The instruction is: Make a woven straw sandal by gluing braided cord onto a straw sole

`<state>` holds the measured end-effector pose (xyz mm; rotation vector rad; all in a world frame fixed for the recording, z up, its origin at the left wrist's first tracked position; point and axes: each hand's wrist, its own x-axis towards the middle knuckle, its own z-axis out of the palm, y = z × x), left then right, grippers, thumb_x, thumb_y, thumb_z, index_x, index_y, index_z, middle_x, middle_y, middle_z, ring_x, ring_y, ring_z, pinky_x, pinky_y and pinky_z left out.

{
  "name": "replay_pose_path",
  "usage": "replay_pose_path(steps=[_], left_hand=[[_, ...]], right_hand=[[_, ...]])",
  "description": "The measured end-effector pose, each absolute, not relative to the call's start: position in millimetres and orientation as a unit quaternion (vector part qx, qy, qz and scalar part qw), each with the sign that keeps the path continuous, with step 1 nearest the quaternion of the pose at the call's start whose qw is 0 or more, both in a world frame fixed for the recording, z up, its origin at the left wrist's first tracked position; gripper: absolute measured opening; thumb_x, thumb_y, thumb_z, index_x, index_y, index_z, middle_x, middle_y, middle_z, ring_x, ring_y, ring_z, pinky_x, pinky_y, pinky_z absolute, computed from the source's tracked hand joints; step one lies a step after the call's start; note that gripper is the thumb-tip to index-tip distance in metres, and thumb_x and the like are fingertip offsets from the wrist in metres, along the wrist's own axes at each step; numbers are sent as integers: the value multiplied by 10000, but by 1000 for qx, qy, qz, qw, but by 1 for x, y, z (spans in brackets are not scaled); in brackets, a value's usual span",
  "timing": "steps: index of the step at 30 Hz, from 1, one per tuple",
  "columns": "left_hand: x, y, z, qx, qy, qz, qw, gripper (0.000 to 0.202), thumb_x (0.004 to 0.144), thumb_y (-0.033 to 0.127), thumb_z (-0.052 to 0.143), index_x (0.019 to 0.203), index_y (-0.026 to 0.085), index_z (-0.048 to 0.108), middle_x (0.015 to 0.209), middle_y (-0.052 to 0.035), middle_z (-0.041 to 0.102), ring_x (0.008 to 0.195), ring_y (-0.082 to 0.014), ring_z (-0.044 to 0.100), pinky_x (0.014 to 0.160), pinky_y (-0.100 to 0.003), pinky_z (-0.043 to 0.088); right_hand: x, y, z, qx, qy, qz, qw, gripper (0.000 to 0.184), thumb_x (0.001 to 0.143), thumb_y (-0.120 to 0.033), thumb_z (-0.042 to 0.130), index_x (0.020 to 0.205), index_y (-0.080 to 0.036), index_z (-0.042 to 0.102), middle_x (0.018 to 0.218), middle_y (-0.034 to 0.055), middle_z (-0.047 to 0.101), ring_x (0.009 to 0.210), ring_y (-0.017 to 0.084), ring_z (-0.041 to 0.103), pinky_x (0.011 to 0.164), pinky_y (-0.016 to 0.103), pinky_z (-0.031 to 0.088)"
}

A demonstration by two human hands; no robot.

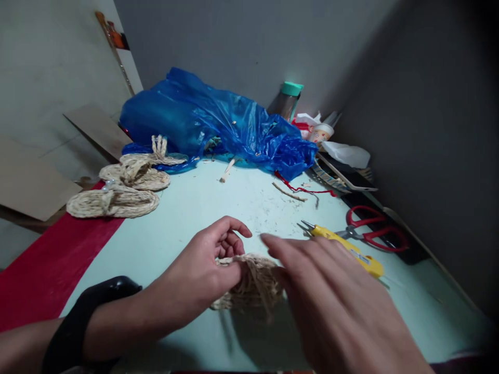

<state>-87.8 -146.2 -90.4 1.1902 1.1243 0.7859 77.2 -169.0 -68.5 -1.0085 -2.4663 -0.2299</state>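
A small woven straw slipper is held above the table, seen partly end-on, with loose strands hanging from its middle. My left hand grips its left side, thumb on the near face and fingers curled behind. Over the slipper's right edge is my right hand, somewhat blurred, its index finger stretched out to the left. The right thumb is hidden, and I cannot tell whether this hand touches the straw.
Finished-looking straw slippers lie at the left by a red cloth. A blue plastic bag fills the back. At the right are red-handled scissors, a yellow-handled tool and a phone. Straw scraps dot the table.
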Motion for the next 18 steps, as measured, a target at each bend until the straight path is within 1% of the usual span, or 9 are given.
replay_pose_path(steps=[3,6,8,10,13,15,18], left_hand=[[-88,-148,-90,522,498,348,599,215,750,169,647,944,210,563,759,46,517,747,-130,503,695,-251,420],[-86,-150,-87,508,498,352,608,243,726,189,664,951,189,574,758,39,523,737,-129,504,669,-242,418],[-82,-153,-83,508,492,358,610,270,710,203,679,959,177,577,755,38,520,719,-123,496,652,-235,410],[-77,-158,-79,507,492,360,610,288,711,218,688,972,169,577,762,38,515,703,-116,487,634,-229,398],[-67,-167,-73,493,502,371,606,300,735,237,696,1006,167,587,774,39,509,696,-108,484,619,-222,386],[-59,-173,-71,479,505,387,604,295,754,241,697,1026,170,607,781,35,521,712,-110,502,629,-217,395],[-49,-180,-70,452,493,418,615,286,765,230,698,1038,172,637,849,3,600,767,-131,572,655,-221,425]], right_hand=[[79,-177,-72,-391,-877,-71,269,244,958,-295,455,916,-177,664,731,80,593,711,211,542,669,337,441],[86,-189,-79,-413,-855,-37,312,225,954,-319,481,961,-184,660,758,81,613,722,214,579,672,331,478],[93,-199,-85,-428,-834,6,349,183,951,-286,496,996,-190,645,790,80,626,732,211,600,664,319,495],[97,-210,-92,-433,-806,71,396,147,940,-191,509,1048,-191,609,842,74,636,757,194,614,671,295,507],[99,-222,-101,-419,-762,165,465,230,902,-41,511,1065,-195,565,884,47,631,784,149,608,695,248,504],[98,-225,-103,-412,-738,192,498,227,892,-21,511,1026,-195,567,870,26,622,778,128,602,704,228,498],[100,-226,-99,-419,-715,185,529,166,894,-58,528,972,-195,580,838,6,624,755,111,611,698,197,500]])
